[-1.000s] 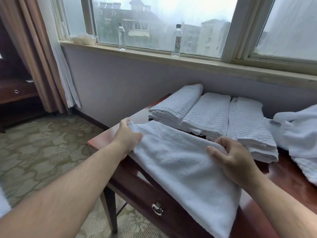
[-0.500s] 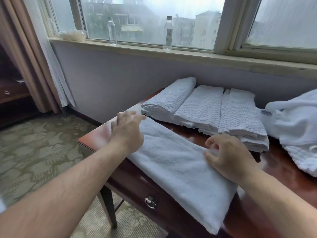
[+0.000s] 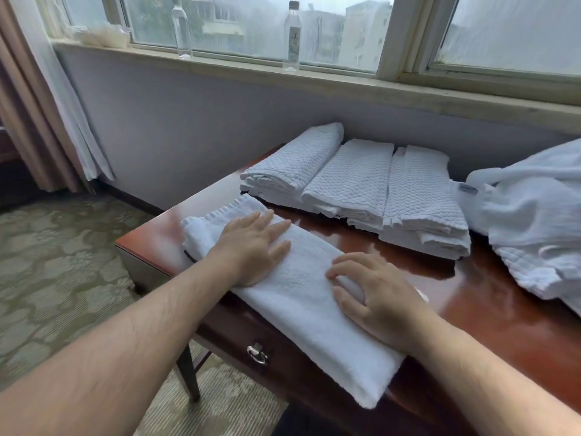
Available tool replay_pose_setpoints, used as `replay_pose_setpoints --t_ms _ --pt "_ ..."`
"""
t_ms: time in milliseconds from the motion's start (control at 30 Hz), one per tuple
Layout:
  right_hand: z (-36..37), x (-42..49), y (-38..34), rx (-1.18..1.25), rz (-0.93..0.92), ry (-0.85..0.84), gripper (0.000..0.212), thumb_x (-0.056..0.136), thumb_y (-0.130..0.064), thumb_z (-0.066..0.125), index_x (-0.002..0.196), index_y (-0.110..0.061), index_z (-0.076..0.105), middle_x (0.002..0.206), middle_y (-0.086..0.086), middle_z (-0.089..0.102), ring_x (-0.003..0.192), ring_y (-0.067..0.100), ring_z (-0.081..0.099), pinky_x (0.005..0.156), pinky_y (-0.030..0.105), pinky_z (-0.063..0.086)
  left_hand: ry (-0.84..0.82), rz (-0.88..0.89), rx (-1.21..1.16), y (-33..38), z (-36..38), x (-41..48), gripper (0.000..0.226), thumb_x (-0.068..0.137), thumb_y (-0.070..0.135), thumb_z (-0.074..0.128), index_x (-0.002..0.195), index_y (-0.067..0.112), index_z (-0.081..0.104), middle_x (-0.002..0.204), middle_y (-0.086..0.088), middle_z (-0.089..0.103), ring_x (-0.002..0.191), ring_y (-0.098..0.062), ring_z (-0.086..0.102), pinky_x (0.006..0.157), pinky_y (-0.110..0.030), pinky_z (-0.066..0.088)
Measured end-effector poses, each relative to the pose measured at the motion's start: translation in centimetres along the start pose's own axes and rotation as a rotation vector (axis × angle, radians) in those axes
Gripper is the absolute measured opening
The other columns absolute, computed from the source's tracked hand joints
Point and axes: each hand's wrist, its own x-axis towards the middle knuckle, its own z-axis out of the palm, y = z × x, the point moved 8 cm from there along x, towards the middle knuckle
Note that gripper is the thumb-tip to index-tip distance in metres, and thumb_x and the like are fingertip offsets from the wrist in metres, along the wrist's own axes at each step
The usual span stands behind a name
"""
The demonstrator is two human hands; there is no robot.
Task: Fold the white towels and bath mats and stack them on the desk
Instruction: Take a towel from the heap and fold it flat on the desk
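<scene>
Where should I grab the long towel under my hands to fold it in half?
Probably grip the towel at its near end, coming from the front: that end hangs free over the desk edge, so its corners are easy to pinch.

both bare forearms (image 3: pixel 151 316) stretched out forward, left hand (image 3: pixel 251 247) flat, palm down, fingers straight and slightly spread, right hand (image 3: pixel 374 297) palm down too, fingers bent and splayed, tips pressing down, can't tell if it's actually gripping

Clear bottle (image 3: pixel 181 29) upright on window sill (image 3: pixel 440 96), labelled bottle (image 3: pixel 293 36) near it, beige curtain (image 3: pixel 28 121), patterned carpet (image 3: pixel 63 262).
</scene>
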Motion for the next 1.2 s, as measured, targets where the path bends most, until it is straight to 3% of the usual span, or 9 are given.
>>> replay_pose_setpoints --t_ms 133,233,400,500,633,733,933,1067,1200 --pt "-1.2 -2.4 -2.7 -0.075 -0.171 0.133 0.014 0.093 -0.031 0.069 0.105 -0.024 0.072 0.116 -0.007 0.063 0.113 0.017 0.056 0.097 0.039 0.044 -0.011 0.012 0.011 0.7 0.3 -0.6 0.070 0.090 0.070 0.007 0.156 0.048 0.010 0.169 0.004 0.003 0.155 -0.016 0.000 0.124 -0.043 0.003" --pt "-1.7 -4.7 -3.0 -0.061 -0.277 0.007 0.038 0.100 -0.059 0.044 0.113 -0.033 0.068 0.126 -0.016 0.061 0.122 -0.001 0.049 0.104 0.024 0.037 -0.009 0.031 0.009 1.3 0.4 -1.0 0.074 0.085 0.072 0.003 0.155 0.050 0.007 0.169 0.005 0.003 0.155 -0.016 0.000 0.124 -0.043 0.003" --pt "0.3 -9.0 -0.9 -0.296 -0.287 -0.403 0.118 0.062 -0.101 0.038 0.159 -0.044 0.001 0.166 -0.022 -0.012 0.151 -0.003 -0.017 0.122 0.028 -0.010 -0.038 0.022 -0.031 2.0 0.6 -1.7 0.079 0.081 0.076 0.001 0.155 0.050 0.009 0.169 0.008 0.001 0.155 -0.015 -0.002 0.124 -0.044 0.000" --pt "0.9 -9.8 -1.0 -0.420 -0.298 -0.415 0.117 0.073 -0.086 0.054 0.150 -0.048 -0.025 0.161 -0.021 -0.029 0.146 -0.002 -0.030 0.121 0.027 -0.015 -0.046 0.014 -0.003 2.5 0.6 -2.1 0.076 0.085 0.075 0.002 0.156 0.049 0.008 0.169 0.006 0.001 0.155 -0.018 -0.002 0.124 -0.047 0.001" --pt "-0.1 -10.4 -2.2 -0.381 -0.297 -0.310 0.087 0.094 -0.039 0.061 0.160 -0.039 0.004 0.167 -0.017 -0.005 0.152 -0.001 -0.011 0.126 0.028 0.000 -0.061 0.004 0.015 3.2 0.8 -3.2 0.070 0.091 0.072 0.004 0.156 0.048 0.005 0.169 0.003 0.000 0.155 -0.021 -0.002 0.124 -0.049 0.002" --pt "-3.1 -11.0 -3.8 -0.275 -0.297 -0.192 0.062 0.087 -0.016 0.069 0.145 -0.027 0.051 0.152 -0.009 0.047 0.143 0.011 0.041 0.115 0.026 0.033 -0.081 0.018 0.022 4.4 0.9 -4.7 0.073 0.089 0.073 0.003 0.157 0.046 0.006 0.169 0.003 -0.001 0.155 -0.022 -0.003 0.124 -0.049 0.002" --pt "-12.2 -11.1 -8.1 -0.232 -0.380 0.159 0.023 0.085 -0.023 0.064 0.106 -0.016 0.070 0.095 -0.004 0.074 0.086 0.020 0.070 0.069 0.038 0.055 -0.057 0.074 -0.048 8.2 0.2 -7.9 0.062 0.100 0.061 0.030 0.156 0.039 0.021 0.168 -0.002 0.012 0.155 -0.025 0.007 0.124 -0.046 0.007" --pt "-17.6 -9.5 -9.9 -0.234 -0.357 0.502 0.031 0.081 -0.035 0.063 0.105 -0.016 0.069 0.085 0.003 0.074 0.077 0.021 0.063 0.065 0.035 0.047 -0.049 0.135 -0.863 11.9 -2.2 -11.3 0.037 0.098 0.032 0.054 0.128 0.011 0.062 0.139 -0.017 0.057 0.133 -0.034 0.049 0.106 -0.019 0.038" --pt "-20.4 -5.9 -9.4 -0.155 -0.244 0.620 0.032 0.081 -0.030 0.078 0.109 -0.019 0.068 0.093 0.003 0.076 0.086 0.026 0.066 0.070 0.035 0.044 -0.269 0.093 -1.514 12.5 -3.3 -13.8 0.068 0.078 0.079 0.042 0.110 0.030 0.077 0.123 -0.004 0.071 0.117 -0.023 0.066 0.095 -0.029 0.051"
